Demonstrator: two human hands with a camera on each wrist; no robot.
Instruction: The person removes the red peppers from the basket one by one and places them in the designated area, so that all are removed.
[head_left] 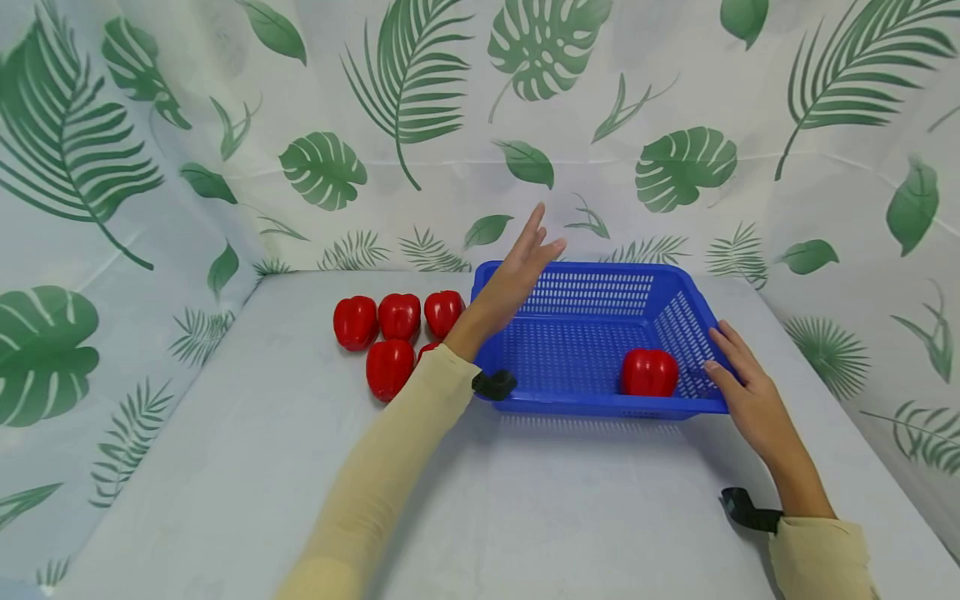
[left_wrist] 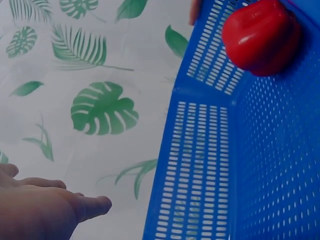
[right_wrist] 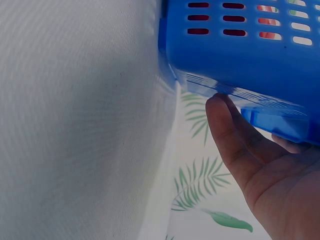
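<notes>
My left hand (head_left: 512, 282) is raised over the left end of the blue plastic basket (head_left: 600, 408), fingers extended and holding nothing. In the left wrist view the hand (left_wrist: 45, 210) appears beyond the basket's slotted wall (left_wrist: 192, 165). A red bell pepper (head_left: 649, 372) sits inside the basket, near its front right corner. My right hand (head_left: 750, 404) touches the outside of the basket's right end. In the right wrist view its fingers (right_wrist: 220, 117) lie against the slotted side, not wrapped round the rim.
Several more red bell peppers (head_left: 390, 369) stand in two rows on the white table (head_left: 247, 450), left of the basket; my left forearm partly hides one. A leaf-patterned sheet (head_left: 450, 200) hangs behind the table and along both sides.
</notes>
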